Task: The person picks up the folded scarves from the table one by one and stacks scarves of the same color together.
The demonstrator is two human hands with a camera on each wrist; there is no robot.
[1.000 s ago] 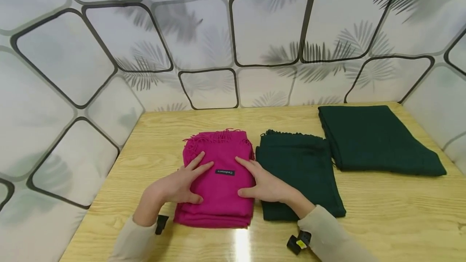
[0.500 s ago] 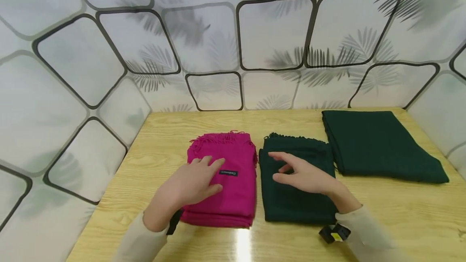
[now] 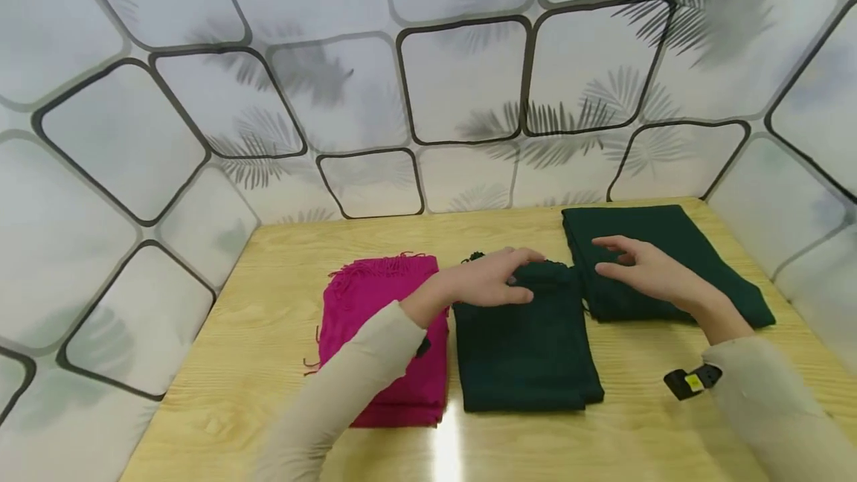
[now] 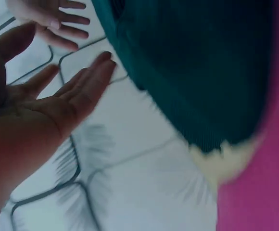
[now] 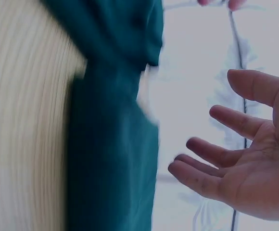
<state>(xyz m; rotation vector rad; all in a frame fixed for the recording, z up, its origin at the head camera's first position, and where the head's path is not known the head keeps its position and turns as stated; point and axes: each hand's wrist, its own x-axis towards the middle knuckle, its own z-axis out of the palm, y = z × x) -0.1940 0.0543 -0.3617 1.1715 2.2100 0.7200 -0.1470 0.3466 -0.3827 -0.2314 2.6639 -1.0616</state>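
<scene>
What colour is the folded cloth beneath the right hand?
Dark green; the cloth shows best in the head view.

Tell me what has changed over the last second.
The person's left grip and right grip both lay on the folded magenta fringed cloth; they have lifted off and moved right. The left now hovers over the folded dark green fringed cloth beside it, the right over the wider folded dark green cloth. Neither holds anything. All three cloths stayed folded in place on the pale wooden table.
</scene>
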